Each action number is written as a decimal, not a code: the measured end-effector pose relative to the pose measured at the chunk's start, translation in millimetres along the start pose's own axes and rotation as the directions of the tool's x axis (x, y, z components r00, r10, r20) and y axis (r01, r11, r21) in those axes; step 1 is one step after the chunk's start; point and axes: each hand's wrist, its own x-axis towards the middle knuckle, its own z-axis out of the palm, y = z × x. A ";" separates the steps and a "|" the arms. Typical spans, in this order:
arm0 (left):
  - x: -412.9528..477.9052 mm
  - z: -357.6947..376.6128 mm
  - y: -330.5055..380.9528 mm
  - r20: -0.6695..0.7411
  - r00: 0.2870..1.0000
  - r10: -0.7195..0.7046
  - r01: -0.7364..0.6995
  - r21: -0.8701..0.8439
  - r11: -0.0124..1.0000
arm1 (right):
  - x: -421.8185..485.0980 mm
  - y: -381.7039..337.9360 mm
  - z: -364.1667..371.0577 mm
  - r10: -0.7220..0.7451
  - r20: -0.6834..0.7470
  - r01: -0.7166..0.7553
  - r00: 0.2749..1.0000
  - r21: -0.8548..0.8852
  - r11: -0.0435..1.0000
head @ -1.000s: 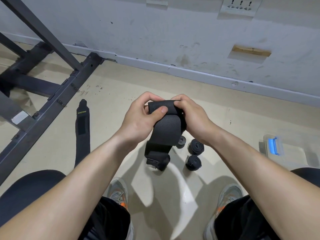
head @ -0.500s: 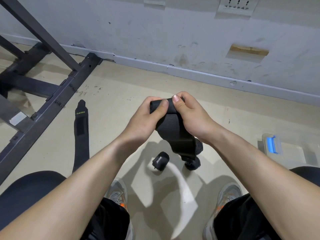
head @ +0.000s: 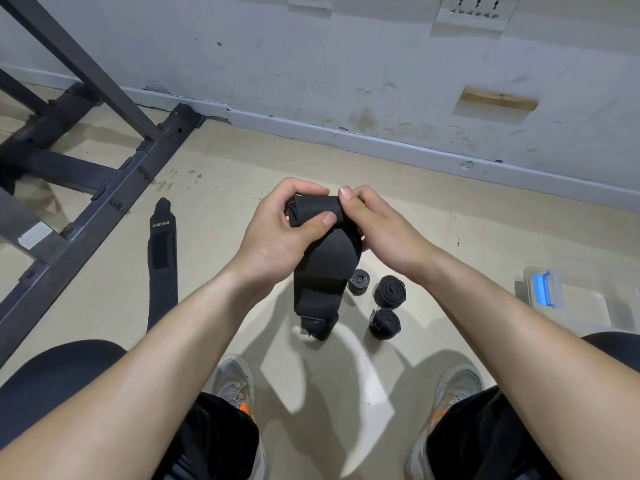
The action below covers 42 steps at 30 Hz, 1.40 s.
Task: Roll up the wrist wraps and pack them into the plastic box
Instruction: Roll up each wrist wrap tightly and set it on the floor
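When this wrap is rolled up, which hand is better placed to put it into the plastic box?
Probably the right hand: the plastic box lies on the floor at the person's right, beside that arm. The left hand, also gripping the wrap, must cross over.

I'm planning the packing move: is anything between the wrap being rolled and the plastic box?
Nothing solid blocks it. The left hand and right hand hold the wrap in the air; three finished rolls lie on the floor toward the plastic box, low enough to pass over. Whether the box is open cannot be told.
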 end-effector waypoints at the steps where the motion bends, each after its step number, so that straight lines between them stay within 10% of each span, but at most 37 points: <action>1: -0.3 -0.2 -0.4 -0.001 1.000 0.000 0.000 0.005 1.000 | 0.0 0.7 0.5 -0.013 -0.001 0.013 1.000 -0.038 0.999; 8: -3.0 7.6 -2.4 0.017 0.997 -0.073 0.067 0.230 0.971 | -2.9 3.2 3.1 0.005 -0.032 -0.005 0.999 -0.005 1.000; 13: -0.9 14.2 0.5 0.006 0.968 -0.253 0.253 0.010 0.968 | -6.5 0.9 0.2 -0.079 -0.106 0.064 0.991 -0.139 0.988; 20: -4.6 22.6 -4.3 -0.148 0.965 -0.215 0.206 -0.077 0.976 | -13.8 -6.4 20.1 0.088 -0.096 -0.036 0.992 0.448 0.893; 30: -2.6 12.6 -0.4 -0.240 0.965 0.109 -0.037 0.283 0.958 | -8.8 -12.3 12.1 0.141 0.001 -0.116 0.990 0.572 0.812; 37: 2.0 16.6 -7.5 -0.446 0.895 0.017 0.023 0.085 0.996 | -18.4 1.8 29.5 0.016 -0.011 -0.014 1.000 0.192 0.981; 42: 2.6 16.4 -5.4 -0.390 0.902 0.186 -0.089 0.253 0.963 | -17.0 -0.7 29.6 0.020 -0.073 0.001 0.997 0.278 0.961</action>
